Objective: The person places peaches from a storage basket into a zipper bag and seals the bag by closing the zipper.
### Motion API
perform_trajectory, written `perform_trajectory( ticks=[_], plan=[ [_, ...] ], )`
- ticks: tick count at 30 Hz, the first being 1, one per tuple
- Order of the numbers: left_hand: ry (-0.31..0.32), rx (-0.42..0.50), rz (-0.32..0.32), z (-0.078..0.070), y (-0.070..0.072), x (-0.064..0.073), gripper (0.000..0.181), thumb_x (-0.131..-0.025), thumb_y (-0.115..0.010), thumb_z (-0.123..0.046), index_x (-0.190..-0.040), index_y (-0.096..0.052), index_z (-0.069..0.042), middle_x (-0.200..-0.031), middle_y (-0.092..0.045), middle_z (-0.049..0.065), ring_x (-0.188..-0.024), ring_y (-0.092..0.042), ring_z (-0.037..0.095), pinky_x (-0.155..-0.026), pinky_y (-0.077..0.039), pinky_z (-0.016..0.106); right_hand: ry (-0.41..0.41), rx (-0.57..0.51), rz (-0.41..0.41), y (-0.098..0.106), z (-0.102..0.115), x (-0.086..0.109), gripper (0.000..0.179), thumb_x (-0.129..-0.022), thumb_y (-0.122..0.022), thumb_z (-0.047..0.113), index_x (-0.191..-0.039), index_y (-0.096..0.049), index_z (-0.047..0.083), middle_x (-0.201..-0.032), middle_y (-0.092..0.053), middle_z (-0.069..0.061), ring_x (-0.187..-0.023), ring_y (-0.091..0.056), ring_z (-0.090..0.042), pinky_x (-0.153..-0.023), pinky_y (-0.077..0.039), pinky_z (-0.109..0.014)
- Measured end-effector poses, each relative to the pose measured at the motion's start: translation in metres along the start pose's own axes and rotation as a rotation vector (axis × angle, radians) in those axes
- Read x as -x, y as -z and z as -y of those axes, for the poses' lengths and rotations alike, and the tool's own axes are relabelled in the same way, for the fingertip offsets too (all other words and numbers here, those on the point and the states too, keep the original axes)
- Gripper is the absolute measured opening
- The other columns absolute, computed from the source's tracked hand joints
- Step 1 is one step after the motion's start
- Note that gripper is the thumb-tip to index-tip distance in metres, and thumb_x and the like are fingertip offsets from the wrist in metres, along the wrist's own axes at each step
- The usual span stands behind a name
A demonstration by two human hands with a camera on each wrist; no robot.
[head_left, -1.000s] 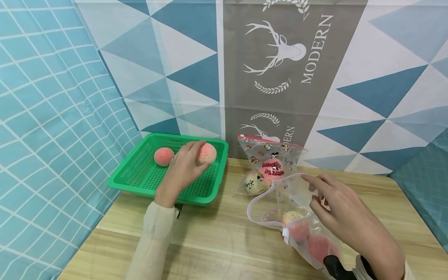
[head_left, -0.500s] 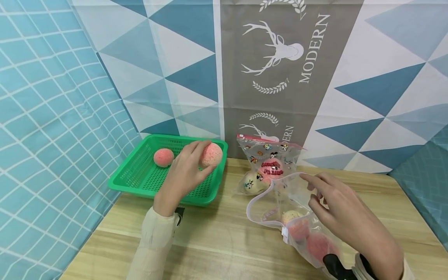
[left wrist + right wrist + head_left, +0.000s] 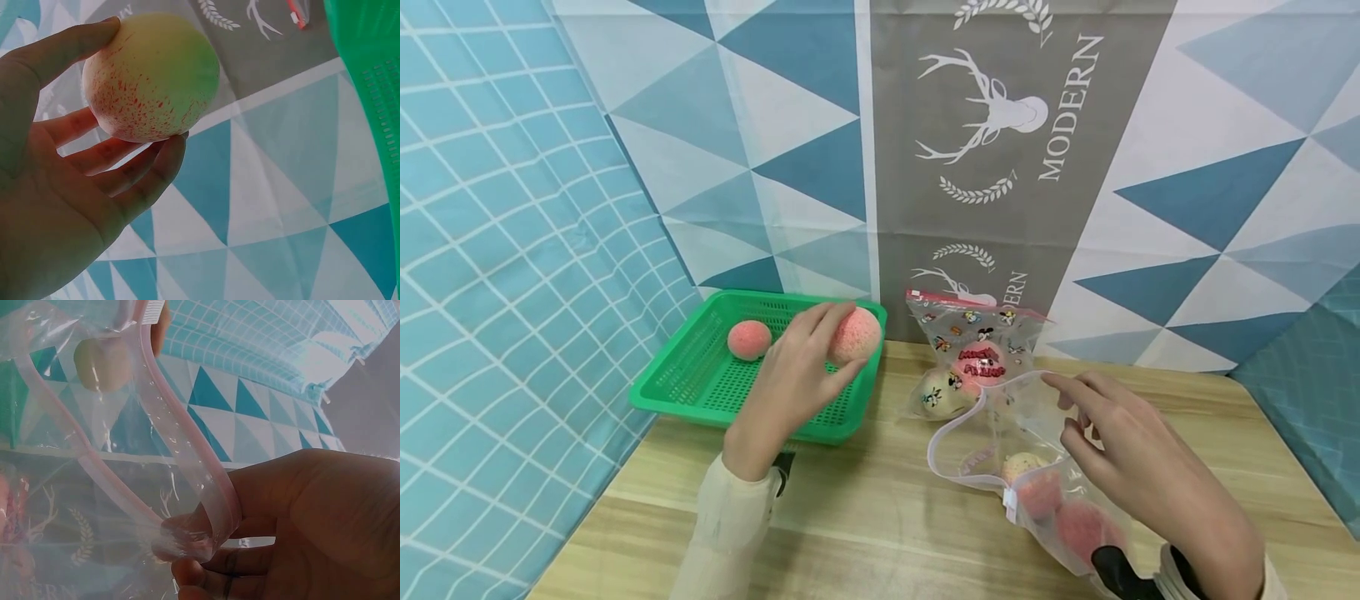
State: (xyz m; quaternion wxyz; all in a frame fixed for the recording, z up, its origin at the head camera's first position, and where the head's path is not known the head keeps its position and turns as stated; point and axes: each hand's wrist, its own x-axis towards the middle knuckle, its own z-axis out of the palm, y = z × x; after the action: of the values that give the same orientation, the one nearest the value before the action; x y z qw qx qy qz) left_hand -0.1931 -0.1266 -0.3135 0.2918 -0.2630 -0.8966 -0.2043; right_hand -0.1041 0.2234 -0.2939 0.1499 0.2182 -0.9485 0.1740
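My left hand [image 3: 786, 379] holds a pink speckled peach [image 3: 859, 335] between thumb and fingers, above the right part of a green basket [image 3: 700, 413]. The left wrist view shows this peach [image 3: 153, 78] as yellow-green with red flecks. Another pink peach [image 3: 749, 340] lies inside the basket. On the right, my right hand [image 3: 1138, 450] pinches the rim of a clear zip bag [image 3: 955, 477], whose mouth gapes open. The right wrist view shows thumb and finger on that rim [image 3: 187, 450]. Inside the bag are a yellowish fruit [image 3: 1024, 467] and pink ones [image 3: 1086, 531], partly hidden.
Behind the held bag stands a second clear bag with a red zip [image 3: 977, 298], containing a pink fruit [image 3: 983, 358] and a pale one [image 3: 942, 396]. The wooden table [image 3: 865, 517] meets a patterned cloth backdrop [image 3: 805, 108] at the back and left.
My left hand has shifted a little to the right with the peach, over the basket's right side. My right hand and the zip bag have stayed nearly still.
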Motion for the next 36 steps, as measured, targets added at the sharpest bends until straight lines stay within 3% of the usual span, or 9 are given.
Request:
perform_trajectory(
  ticks=[14, 23, 27, 36],
  plan=[
    [-0.086, -0.002, -0.01, -0.031, 0.013, 0.004, 0.068, -0.078, -0.086, -0.029, -0.136, -0.057, -0.008, -0.133, -0.058, 0.012, -0.124, -0.054, 0.028, -0.093, -0.054, 0.043, 0.033, -0.003, -0.037, -0.002, -0.001, 0.001, 0.046, -0.086, -0.064, 0.0, -0.132, -0.061, 0.007, -0.098, -0.059, 0.005, -0.073, -0.048, -0.002, -0.059, -0.044, -0.025],
    [-0.264, 0.1, -0.038, -0.05, 0.016, 0.006, 0.069, -0.081, -0.084, -0.03, -0.139, -0.055, -0.006, -0.135, -0.057, 0.013, -0.125, -0.054, 0.025, -0.1, -0.05, 0.039, 0.018, 0.0, -0.004, -0.001, -0.001, 0.0, 0.048, -0.086, -0.067, 0.002, -0.133, -0.06, 0.007, -0.095, -0.058, 0.005, -0.074, -0.051, -0.005, -0.06, -0.046, -0.026],
    [-0.3, 0.126, -0.042, -0.056, 0.016, 0.007, 0.067, -0.082, -0.083, -0.029, -0.139, -0.055, -0.006, -0.135, -0.056, 0.012, -0.125, -0.054, 0.024, -0.101, -0.05, 0.036, 0.009, 0.0, 0.003, -0.001, -0.001, 0.0, 0.048, -0.086, -0.067, 0.002, -0.133, -0.06, 0.007, -0.095, -0.059, 0.005, -0.075, -0.052, -0.006, -0.06, -0.047, -0.026],
    [-0.36, 0.091, -0.025, -0.075, 0.008, 0.008, 0.066, -0.08, -0.084, -0.031, -0.135, -0.056, -0.007, -0.131, -0.057, 0.01, -0.12, -0.057, 0.023, -0.097, -0.052, 0.035, 0.004, -0.004, 0.005, -0.001, 0.0, 0.0, 0.046, -0.086, -0.067, 0.002, -0.132, -0.061, 0.006, -0.096, -0.059, 0.003, -0.073, -0.051, -0.006, -0.058, -0.046, -0.025]
  ],
)
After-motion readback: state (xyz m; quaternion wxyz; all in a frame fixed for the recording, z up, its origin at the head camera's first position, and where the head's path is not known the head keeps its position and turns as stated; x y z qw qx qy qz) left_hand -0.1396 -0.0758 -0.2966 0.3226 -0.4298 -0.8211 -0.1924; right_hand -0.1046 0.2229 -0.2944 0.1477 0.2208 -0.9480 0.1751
